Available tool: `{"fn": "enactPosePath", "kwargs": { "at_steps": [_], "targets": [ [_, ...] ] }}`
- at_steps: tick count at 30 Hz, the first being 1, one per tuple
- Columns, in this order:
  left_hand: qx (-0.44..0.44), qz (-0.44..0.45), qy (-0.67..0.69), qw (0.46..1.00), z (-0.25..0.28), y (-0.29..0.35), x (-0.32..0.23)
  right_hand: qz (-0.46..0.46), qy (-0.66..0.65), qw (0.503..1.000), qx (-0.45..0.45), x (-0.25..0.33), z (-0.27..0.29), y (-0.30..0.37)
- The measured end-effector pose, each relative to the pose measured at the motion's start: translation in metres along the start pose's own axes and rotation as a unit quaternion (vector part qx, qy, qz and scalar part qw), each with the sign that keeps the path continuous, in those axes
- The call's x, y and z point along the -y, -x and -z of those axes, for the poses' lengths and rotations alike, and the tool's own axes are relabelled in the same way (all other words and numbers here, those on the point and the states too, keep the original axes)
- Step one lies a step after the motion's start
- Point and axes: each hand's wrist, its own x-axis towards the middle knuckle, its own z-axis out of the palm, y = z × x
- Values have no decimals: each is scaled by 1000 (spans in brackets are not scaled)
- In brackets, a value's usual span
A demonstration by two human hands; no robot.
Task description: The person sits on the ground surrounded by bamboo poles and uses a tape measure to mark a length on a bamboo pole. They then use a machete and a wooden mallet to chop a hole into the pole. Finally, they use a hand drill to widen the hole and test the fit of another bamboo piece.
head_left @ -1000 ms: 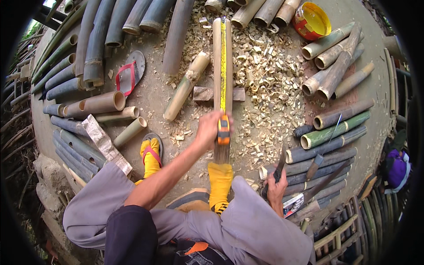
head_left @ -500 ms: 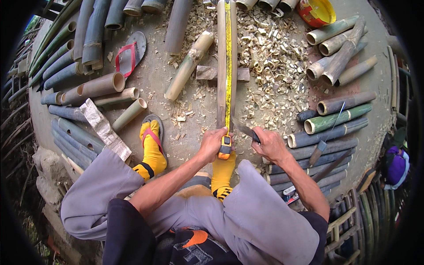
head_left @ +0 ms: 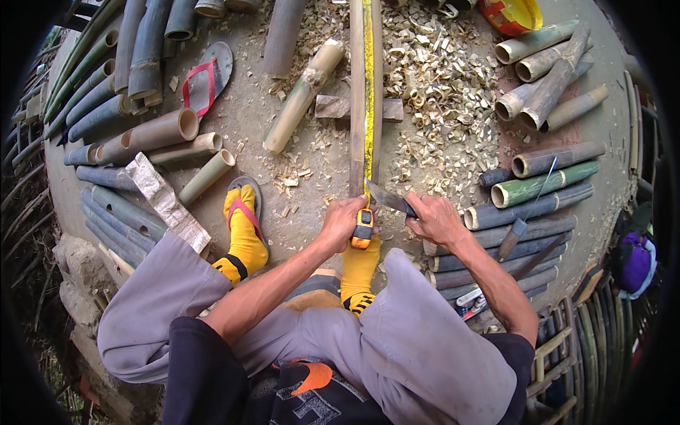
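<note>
A long bamboo pole (head_left: 359, 159) runs away from me, its near end between my feet. Along it lies the pulled-out yellow blade of a tape measure (head_left: 363, 228). My left hand (head_left: 343, 224) is closed round the tape's orange and black case at the pole's near end. In my right hand (head_left: 433, 221) I grip the dark handle of a knife (head_left: 386, 198). The knife's tip points left and reaches the edge of the tape blade, just beyond the case. Whether it touches the bamboo I cannot tell.
The pole crosses a wooden block (head_left: 393, 110). Wood chips (head_left: 443, 106) cover the ground to the right. A loose bamboo piece (head_left: 304, 95) and a sandal (head_left: 212, 74) lie at left. Cut bamboo tubes (head_left: 542, 184) are stacked on both sides, with a yellow and red bucket (head_left: 520, 15) far right.
The knife has turned and moved left, so its tip now meets the tape blade near the case. My left hand keeps its hold on the tape measure.
</note>
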Motion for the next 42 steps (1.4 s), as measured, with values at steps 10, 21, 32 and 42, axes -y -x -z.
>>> {"fn": "enactPosePath", "kwargs": {
  "at_steps": [10, 21, 32, 42],
  "targets": [
    [0, 2, 1, 1000, 0, 0, -1, 10, 13, 1000, 5, 1, 3, -3],
    [0, 19, 5, 1000, -1, 2, -3, 18, 22, 1000, -4, 0, 4, -7],
    [26, 22, 75, 997, -18, 11, 2, -1, 24, 1000, 10, 2, 9, -11],
    [45, -113, 63, 991, -33, 26, 21, -149, -55, 962, -223, 0, 9, 74]
  ]
}}
